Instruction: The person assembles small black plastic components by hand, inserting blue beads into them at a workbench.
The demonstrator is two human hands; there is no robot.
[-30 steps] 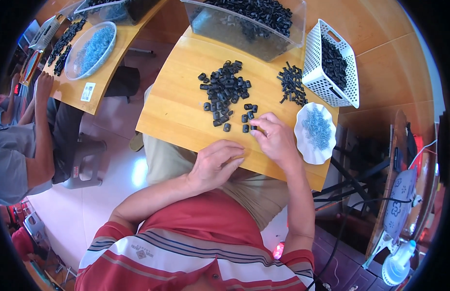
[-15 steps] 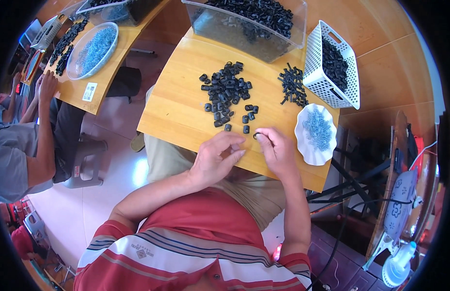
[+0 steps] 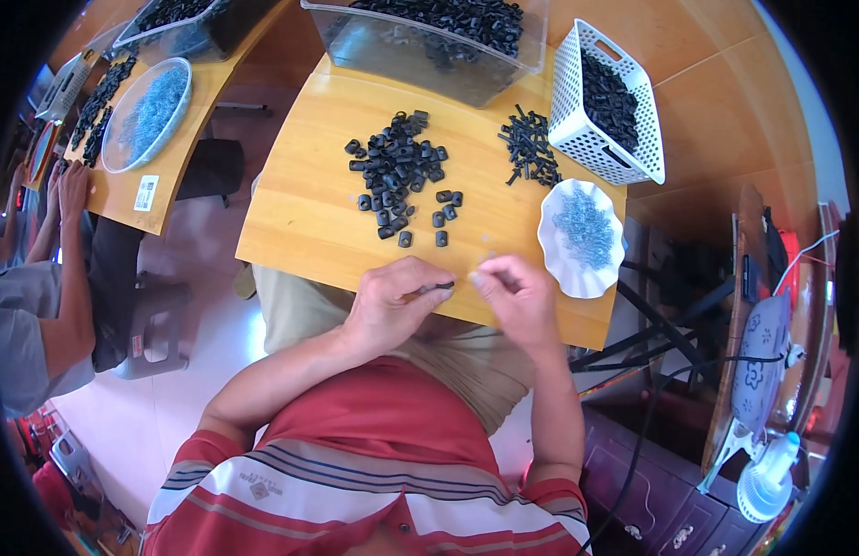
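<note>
Left hand (image 3: pixel 392 298) pinches a small black piece (image 3: pixel 444 285) at its fingertips, long axis pointing roughly toward the right hand (image 3: pixel 520 298). Hands apart, near each other; right fingertips gathered, contents indeterminable. Black pile (image 3: pixel 392 169) lies ahead-left on the counter (image 3: pixel 295 227); scalloped white bowl (image 3: pixel 582 285) stands right, nearer the right hand.

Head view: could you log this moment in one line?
left hand: pinching black piece | right hand: nearby, grip unclear | table: black pile
</note>
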